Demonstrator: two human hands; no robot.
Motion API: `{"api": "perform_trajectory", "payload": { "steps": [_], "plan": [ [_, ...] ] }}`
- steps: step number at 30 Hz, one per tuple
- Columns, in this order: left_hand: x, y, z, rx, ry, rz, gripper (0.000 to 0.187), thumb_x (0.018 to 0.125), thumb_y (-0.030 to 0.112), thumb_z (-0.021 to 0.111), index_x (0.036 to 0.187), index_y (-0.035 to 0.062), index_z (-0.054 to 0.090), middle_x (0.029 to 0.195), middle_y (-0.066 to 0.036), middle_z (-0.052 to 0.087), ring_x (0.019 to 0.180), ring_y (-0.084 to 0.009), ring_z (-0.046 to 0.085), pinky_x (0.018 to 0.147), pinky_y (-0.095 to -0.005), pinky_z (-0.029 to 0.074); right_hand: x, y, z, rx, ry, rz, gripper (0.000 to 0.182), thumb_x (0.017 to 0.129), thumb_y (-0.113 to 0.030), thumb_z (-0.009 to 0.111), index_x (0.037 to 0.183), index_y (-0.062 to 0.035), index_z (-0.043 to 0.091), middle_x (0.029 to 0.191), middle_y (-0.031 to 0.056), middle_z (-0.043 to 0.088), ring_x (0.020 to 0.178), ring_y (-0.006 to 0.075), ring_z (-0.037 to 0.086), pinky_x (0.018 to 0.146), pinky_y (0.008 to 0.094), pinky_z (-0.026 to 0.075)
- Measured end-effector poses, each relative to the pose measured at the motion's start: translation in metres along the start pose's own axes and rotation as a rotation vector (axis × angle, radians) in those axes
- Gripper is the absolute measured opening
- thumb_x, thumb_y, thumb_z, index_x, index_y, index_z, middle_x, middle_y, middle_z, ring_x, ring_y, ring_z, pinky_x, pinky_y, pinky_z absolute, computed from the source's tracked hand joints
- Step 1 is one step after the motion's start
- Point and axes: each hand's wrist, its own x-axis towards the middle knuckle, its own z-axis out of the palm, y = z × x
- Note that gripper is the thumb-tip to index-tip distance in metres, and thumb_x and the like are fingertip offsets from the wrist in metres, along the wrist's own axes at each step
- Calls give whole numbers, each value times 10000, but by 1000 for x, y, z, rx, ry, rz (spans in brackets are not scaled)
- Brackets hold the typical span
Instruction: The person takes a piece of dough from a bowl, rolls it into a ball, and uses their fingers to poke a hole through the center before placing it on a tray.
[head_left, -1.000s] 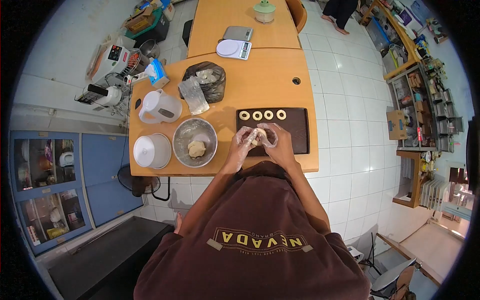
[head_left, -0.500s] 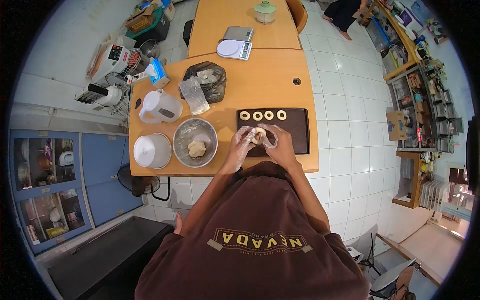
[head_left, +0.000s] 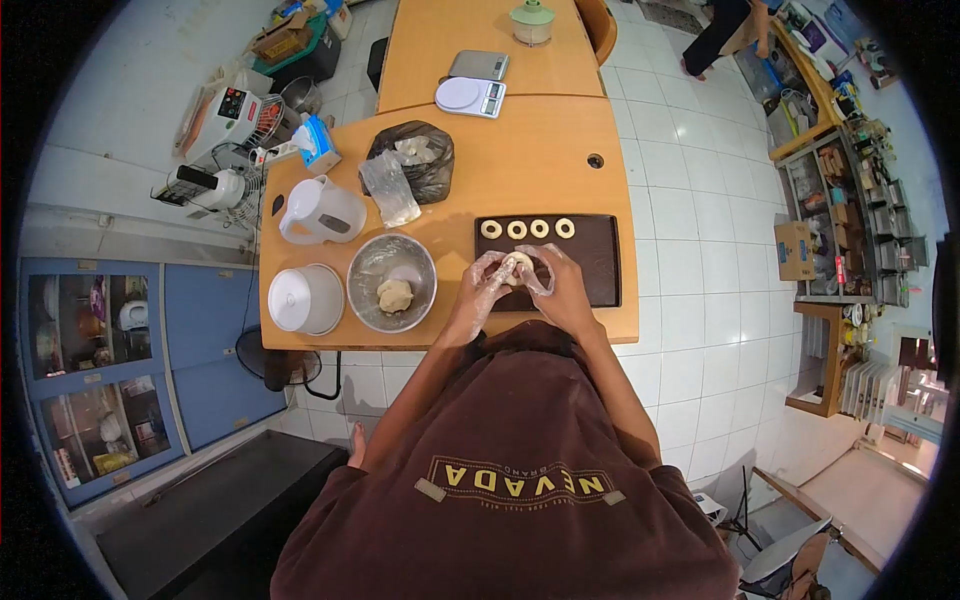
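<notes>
Both hands wear clear plastic gloves. Between them, above the near-left part of a dark baking tray (head_left: 590, 280), is a dough ring (head_left: 517, 264). My left hand (head_left: 484, 286) grips it from the left, and my right hand (head_left: 546, 272) pinches it from the right; fingers partly cover it. Several shaped dough rings (head_left: 540, 229) lie in a row along the tray's far side. Left of my hands stands a steel mixing bowl (head_left: 368, 262) with a lump of dough (head_left: 394, 295) inside.
Left on the table are a lidded white tub (head_left: 305, 300), a white electric kettle (head_left: 322, 212) and a black plastic bag (head_left: 432, 165). Farther back stand a white scale (head_left: 468, 96), a grey scale (head_left: 480, 65) and a green-lidded container (head_left: 531, 22). A person (head_left: 715, 40) stands by the right shelves.
My hands stay at nearly the same spot over the tray, fingers shifting slightly around the dough ring. The person at the back has moved to the right, toward the shelves.
</notes>
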Motion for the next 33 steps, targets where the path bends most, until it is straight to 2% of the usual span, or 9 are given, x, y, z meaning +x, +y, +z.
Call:
{"api": "perform_trajectory", "payload": {
  "steps": [6, 9, 12, 15, 21, 24, 27, 30, 33],
  "plan": [
    [3, -4, -5, -85, -4, -64, 315, 1080, 293, 585, 1244, 26, 610, 1188, -75, 663, 1118, -183, 661, 937, -347, 568, -2, 6, -3, -16, -12, 35, 252, 879, 8, 657, 1128, 33, 689, 997, 224, 671, 923, 417, 664, 827, 446, 525],
    [3, 3, -5, -14, -70, -99, 345, 1089, 320, 561, 1274, 32, 603, 1225, -87, 656, 1128, -190, 660, 930, -357, 572, -3, 9, -1, -46, -1, -34, 266, 878, 15, 651, 1140, 34, 688, 993, 221, 671, 912, 420, 664, 817, 439, 528],
    [4, 14, 0, -18, -69, -167, 374, 1093, 338, 546, 1311, 37, 587, 1264, -94, 645, 1160, -197, 650, 949, -370, 567, -3, 6, 1, -32, 23, -53, 292, 876, 9, 661, 1166, 27, 687, 971, 206, 667, 886, 385, 668, 806, 433, 527],
    [6, 6, -6, -231, -110, -154, 364, 1095, 332, 539, 1323, 51, 580, 1300, -91, 635, 1192, -204, 631, 977, -399, 551, -1, -4, -5, 61, -10, 54, 306, 881, -9, 686, 1185, 17, 687, 983, 192, 676, 891, 340, 673, 818, 412, 529],
    [8, -3, -23, -485, -156, -228, 328, 1097, 324, 532, 1300, 73, 593, 1295, -74, 636, 1192, -210, 620, 1006, -422, 522, -4, 19, 4, 251, -26, 103, 299, 912, -26, 695, 1209, 3, 674, 1038, 154, 708, 929, 218, 683, 851, 331, 533],
    [2, -3, -16, -389, -85, -166, 312, 1087, 310, 557, 1257, 57, 623, 1220, -71, 663, 1112, -164, 648, 931, -366, 556, -6, 15, 4, 335, -28, 190, 309, 923, -18, 689, 1230, 3, 660, 1058, 126, 709, 939, 169, 665, 874, 313, 528],
    [1, 3, -10, -80, -92, -65, 285, 1076, 285, 588, 1237, 52, 622, 1168, -64, 669, 1070, -139, 654, 927, -333, 551, -9, 20, 6, 398, -41, 217, 316, 922, -9, 692, 1236, 4, 655, 1096, 112, 705, 981, 163, 663, 903, 316, 525],
    [-3, 13, 0, -37, -60, -31, 268, 1067, 263, 611, 1219, 42, 622, 1124, -58, 671, 1038, -121, 653, 925, -310, 547, -10, 24, 11, 424, -17, 177, 314, 921, -20, 705, 1231, 4, 658, 1121, 113, 699, 1018, 163, 662, 914, 311, 521],
    [-1, 9, -3, -6, -45, 8, 269, 1069, 213, 607, 1258, 21, 595, 1211, -80, 643, 1131, -160, 636, 976, -344, 539, -9, 24, 12, 386, 1, 95, 326, 918, -29, 719, 1236, 4, 657, 1138, 125, 703, 1059, 158, 663, 932, 308, 516]
  ]
}}
